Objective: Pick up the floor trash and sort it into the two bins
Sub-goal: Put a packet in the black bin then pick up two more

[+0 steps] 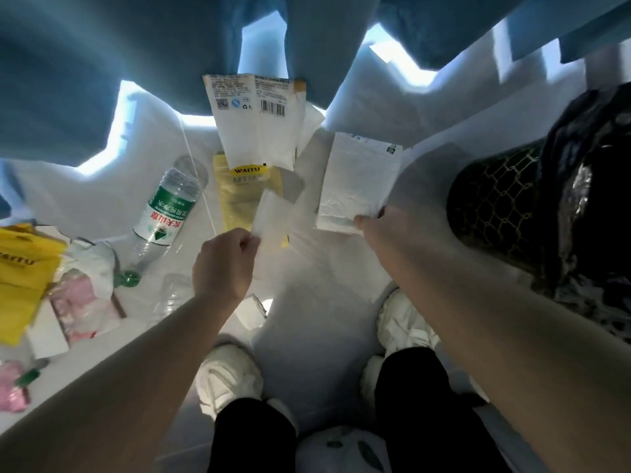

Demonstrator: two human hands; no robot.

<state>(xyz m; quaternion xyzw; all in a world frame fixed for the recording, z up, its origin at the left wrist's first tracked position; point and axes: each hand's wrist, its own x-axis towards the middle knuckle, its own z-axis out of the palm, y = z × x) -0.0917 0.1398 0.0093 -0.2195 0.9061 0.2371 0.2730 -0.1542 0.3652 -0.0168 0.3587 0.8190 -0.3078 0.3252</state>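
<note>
My left hand (225,259) pinches a small white paper slip (268,215) above the floor. A larger white tissue sheet (358,186) hangs from my right hand (379,223), which grips its lower corner. On the white floor ahead lie a yellow WAITU packet (246,196) and a white wrapper with a barcode (256,121). A clear plastic bottle (164,216) with a green label and green cap lies to the left. At the right stands a black bin (495,206) with a gold lattice pattern and a black liner bag (594,186).
More trash sits at the far left: a yellow bag (24,268), crumpled white and pink wrappers (85,295), a pink scrap (12,384). Blue curtains (102,80) hang across the back. My white shoes (232,373) stand on the floor below my hands.
</note>
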